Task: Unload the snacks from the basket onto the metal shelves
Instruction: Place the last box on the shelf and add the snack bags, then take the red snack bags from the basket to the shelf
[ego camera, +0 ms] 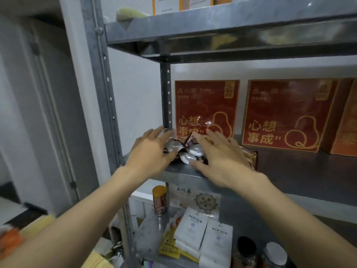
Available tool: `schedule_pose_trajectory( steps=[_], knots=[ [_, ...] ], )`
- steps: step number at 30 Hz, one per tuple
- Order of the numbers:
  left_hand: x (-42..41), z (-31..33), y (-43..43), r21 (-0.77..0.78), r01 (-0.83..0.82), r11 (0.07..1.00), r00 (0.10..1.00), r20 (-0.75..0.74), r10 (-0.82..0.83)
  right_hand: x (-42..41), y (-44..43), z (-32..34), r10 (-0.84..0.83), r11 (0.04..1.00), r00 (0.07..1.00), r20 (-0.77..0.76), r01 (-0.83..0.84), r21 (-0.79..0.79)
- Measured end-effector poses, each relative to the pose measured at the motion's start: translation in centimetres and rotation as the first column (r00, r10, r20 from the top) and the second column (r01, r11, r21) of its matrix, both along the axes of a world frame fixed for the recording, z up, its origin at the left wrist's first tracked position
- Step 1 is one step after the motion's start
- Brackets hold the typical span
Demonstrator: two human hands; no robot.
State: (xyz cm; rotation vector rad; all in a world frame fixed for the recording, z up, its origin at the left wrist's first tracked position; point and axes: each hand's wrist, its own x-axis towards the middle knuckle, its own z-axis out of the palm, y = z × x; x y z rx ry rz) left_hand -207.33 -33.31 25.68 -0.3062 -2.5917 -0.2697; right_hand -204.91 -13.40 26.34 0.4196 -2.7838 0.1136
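Both hands are up at the left end of the middle metal shelf (301, 167), pressing on a small heap of snack packets (184, 151) that lies near its front edge, just in front of a red box (204, 105) standing against the wall. The left hand (152, 151) lies against the left side of the heap with its fingers spread and nearly straight, and the right hand (222, 157) is splayed flat over the top and right side. Neither is closed round a packet. They read as steadying or pushing the pile, not gripping it. That makes sense for loose, crinkled foil packets, which would likely slide or spill off the edge if left as dropped. Hemming them in from two sides probably tucks them back toward the box and the upright post (166, 93). A second red box (286, 113) stands to the right, and bare shelf between it and the heap leaves room for more. The basket cannot be made out. A blurred yellow and orange shape sits at the lower left, but whether that is it I cannot tell, so how many snacks remain is unknown. The hands cover much of the heap, so its count and printing are unreadable. The upper shelf (212, 33) is cut off at the top, and the white pouches (193, 231) and a jar (160, 198) on the shelf below are partly hidden.
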Motion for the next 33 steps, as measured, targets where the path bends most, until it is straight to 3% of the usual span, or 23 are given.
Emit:
schedule_pose_trajectory(
  steps=[6, 13, 23, 27, 33],
  knots=[
    [6.8, -3.2, -5.7, -0.01, -0.164, 0.986, 0.986, 0.0, 0.164, 3.7, -5.9, -3.0, 0.154, 0.986, 0.981, -0.116, -0.161, -0.053],
    [16.4, -8.2, -17.1, 0.035, -0.404, 0.914, 0.915, 0.029, 0.403, 9.1, -18.1, -7.4, 0.341, 0.933, 0.938, -0.067, -0.346, -0.098],
    [33.0, -14.5, -35.9, 0.04, -0.687, 0.726, 0.726, 0.09, 0.682, 19.4, -39.3, -14.0, 0.551, 0.83, 0.833, 0.039, -0.543, -0.13],
    [36.4, -16.6, -41.2, 0.07, -0.748, 0.66, 0.662, 0.146, 0.735, 21.0, -44.5, -16.0, 0.599, 0.797, 0.797, 0.075, -0.586, -0.144],
    [36.1, -19.9, -46.4, 0.138, -0.772, 0.621, 0.635, 0.219, 0.741, 18.5, -50.1, -18.5, 0.64, 0.764, 0.759, 0.125, -0.609, -0.214]
  ],
)
